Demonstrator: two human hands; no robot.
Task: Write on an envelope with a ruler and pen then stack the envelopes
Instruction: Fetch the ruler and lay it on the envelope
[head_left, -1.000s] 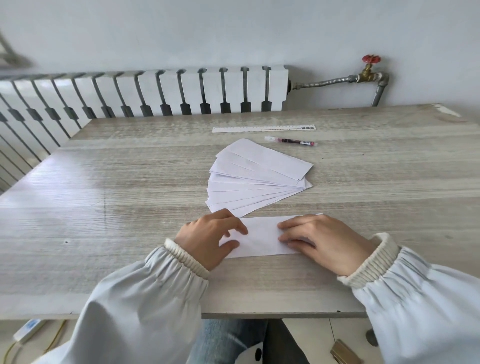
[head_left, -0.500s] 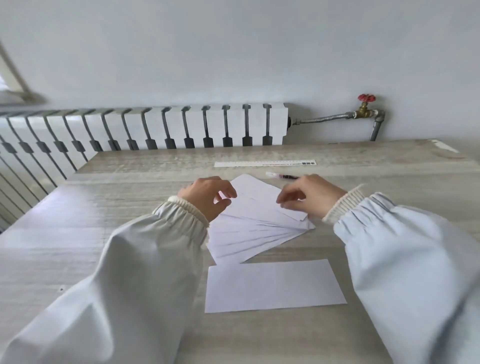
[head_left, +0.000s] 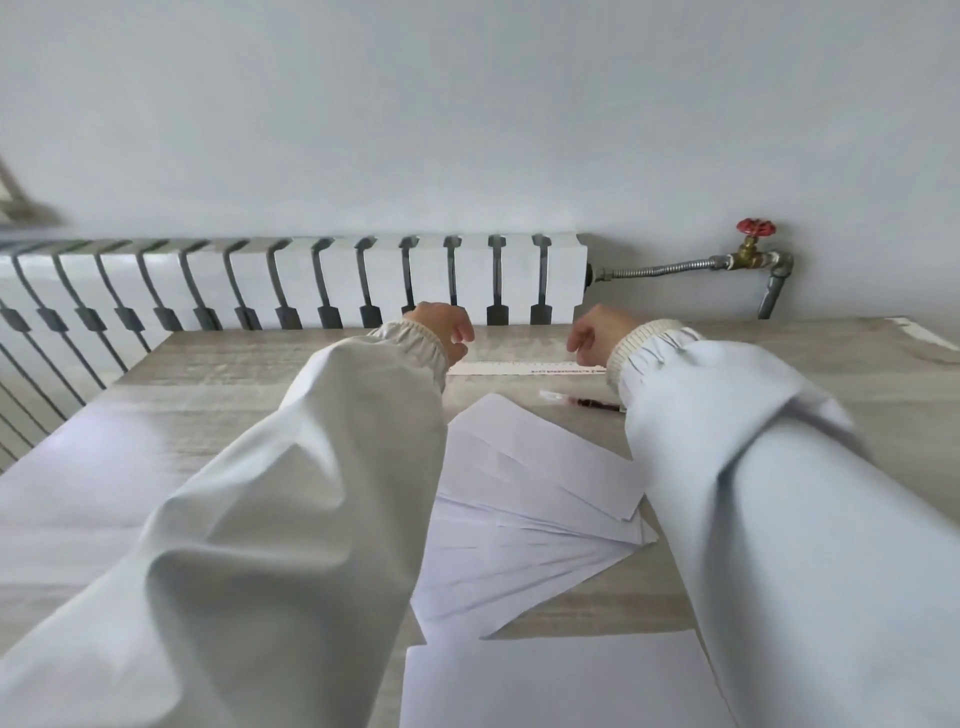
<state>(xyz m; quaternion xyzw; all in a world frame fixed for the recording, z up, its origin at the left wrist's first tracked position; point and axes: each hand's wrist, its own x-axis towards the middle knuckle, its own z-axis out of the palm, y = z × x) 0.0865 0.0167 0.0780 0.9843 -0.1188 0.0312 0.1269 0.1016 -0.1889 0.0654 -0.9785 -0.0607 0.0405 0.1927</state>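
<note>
A single white envelope (head_left: 550, 680) lies flat at the near edge of the wooden table (head_left: 218, 374). Behind it sits a fanned pile of several white envelopes (head_left: 524, 493). Farther back lie a red-and-clear pen (head_left: 582, 401) and a white ruler (head_left: 519, 368), parallel to the far edge. Both arms stretch out over the pile. My left hand (head_left: 449, 327) hovers above the ruler's left end and my right hand (head_left: 597, 332) above its right end. The fingers of both hang loosely curled and hold nothing.
A white radiator (head_left: 322, 275) runs along the wall behind the table. At the back right a metal pipe carries a red valve (head_left: 754, 240). The loose pale sleeves (head_left: 291, 519) cover much of the table's left and right sides.
Both hands left the near envelope, passed over the fanned pile and now hang above the ruler at the far edge. The view has tilted up and forward.
</note>
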